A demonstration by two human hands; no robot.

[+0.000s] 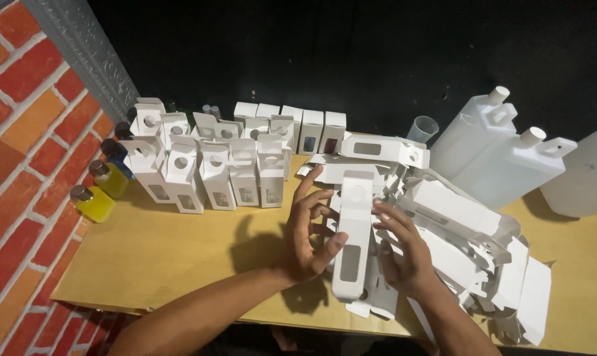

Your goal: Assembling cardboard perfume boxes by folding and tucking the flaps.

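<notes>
Both forearms are cut off at the bottom edge. The right hand (404,254) sits partly behind the white carton (352,240) it holds, so its thumb is hidden; its visible fingers curl together against the carton's right edge. The left hand (310,231) has fingers spread apart, thumb pressing the carton's left side near its cut-out window, upper fingertips touching near the top.

The carton is long and narrow, held above the tan tabletop (173,257) at centre, long axis running roughly away from the person, hang-tab end pointing to the far side, open flaps toward the near edge (flap detail hard to read).

Right of it lies a heap of flat cartons (470,250), jumbled, individual pieces hard to separate. Far left stand assembled boxes (213,171) in rows. Small bottles (93,203) with yellow liquid sit by the brick wall (22,132). Big white jugs (503,151) stand far right, one cut by the frame.
</notes>
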